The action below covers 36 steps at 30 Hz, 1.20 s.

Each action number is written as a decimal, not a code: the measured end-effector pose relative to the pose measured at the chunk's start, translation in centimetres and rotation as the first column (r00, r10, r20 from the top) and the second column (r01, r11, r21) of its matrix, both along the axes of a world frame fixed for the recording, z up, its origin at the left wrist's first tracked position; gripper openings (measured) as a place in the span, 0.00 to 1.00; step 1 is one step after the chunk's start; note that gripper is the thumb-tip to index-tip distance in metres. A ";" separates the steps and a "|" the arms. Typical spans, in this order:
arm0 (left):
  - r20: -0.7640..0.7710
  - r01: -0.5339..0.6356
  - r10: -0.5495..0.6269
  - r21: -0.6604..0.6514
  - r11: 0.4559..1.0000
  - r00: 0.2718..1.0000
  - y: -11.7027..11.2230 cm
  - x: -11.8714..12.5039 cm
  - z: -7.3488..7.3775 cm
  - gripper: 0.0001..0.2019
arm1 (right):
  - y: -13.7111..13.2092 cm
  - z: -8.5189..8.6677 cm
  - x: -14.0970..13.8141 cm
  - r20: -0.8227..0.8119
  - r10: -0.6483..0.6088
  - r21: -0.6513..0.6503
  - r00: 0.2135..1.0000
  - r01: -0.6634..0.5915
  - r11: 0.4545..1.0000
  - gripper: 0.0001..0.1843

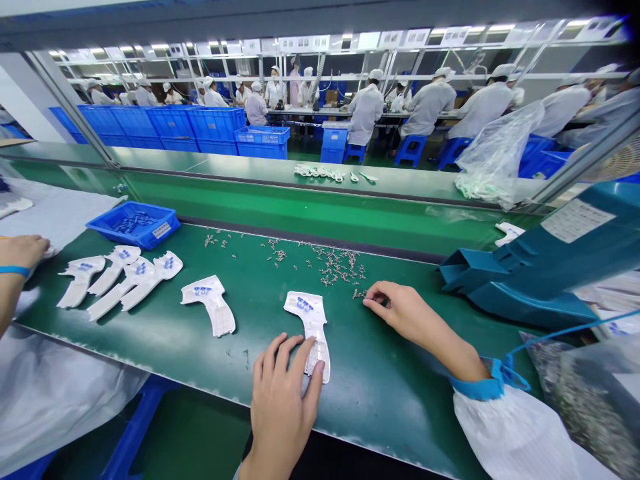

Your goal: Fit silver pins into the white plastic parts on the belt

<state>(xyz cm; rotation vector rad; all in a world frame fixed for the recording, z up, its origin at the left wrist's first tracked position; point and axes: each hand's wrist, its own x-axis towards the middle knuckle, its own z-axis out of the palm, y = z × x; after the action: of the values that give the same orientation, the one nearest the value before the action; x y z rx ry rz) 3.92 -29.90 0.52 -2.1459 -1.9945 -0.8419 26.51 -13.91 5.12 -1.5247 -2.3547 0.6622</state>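
Observation:
My left hand (284,400) has its thumb and index finger on the grip of a white gun-shaped plastic shell half (307,307), holding it against the green bench. Blue parts sit in the shell's upper end. My right hand (400,310) is closed in a pinch at the near edge of a scatter of small metal screws (340,265); what lies between its fingertips is too small to make out. A similar shell half (213,303) lies to the left, apart from both hands. Several more shell halves (143,277) lie grouped farther left, also with blue parts.
A blue tray (167,223) of small blue parts stands at the back left. Another person's hand (23,253) is at the left edge. A teal machine (530,267) stands at right, near a clear bag of small parts (595,393). Pale green pieces (320,173) lie on the shelf beyond.

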 end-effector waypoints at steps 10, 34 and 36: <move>0.086 -0.017 0.018 -0.017 1.000 0.996 -0.2 0.2 0.1 0.17 | -2.8 3.3 -6.3 -0.195 0.328 -0.499 0.924 -0.382 0.778 0.11; 0.214 -0.044 0.057 -0.062 0.997 0.975 -0.4 0.8 0.3 0.15 | -1.1 4.8 -9.4 0.137 0.483 -0.494 0.865 -0.363 0.790 0.06; 0.205 -0.044 0.055 -0.058 0.997 0.977 -0.4 0.8 0.4 0.15 | -1.1 4.5 -9.4 0.145 0.471 -0.476 0.870 -0.356 0.804 0.05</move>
<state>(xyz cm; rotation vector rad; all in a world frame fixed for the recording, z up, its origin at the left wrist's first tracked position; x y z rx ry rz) 4.70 -30.27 0.92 -2.1026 -2.1809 -1.0556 17.11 -15.03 9.66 -1.3013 -2.9368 1.2387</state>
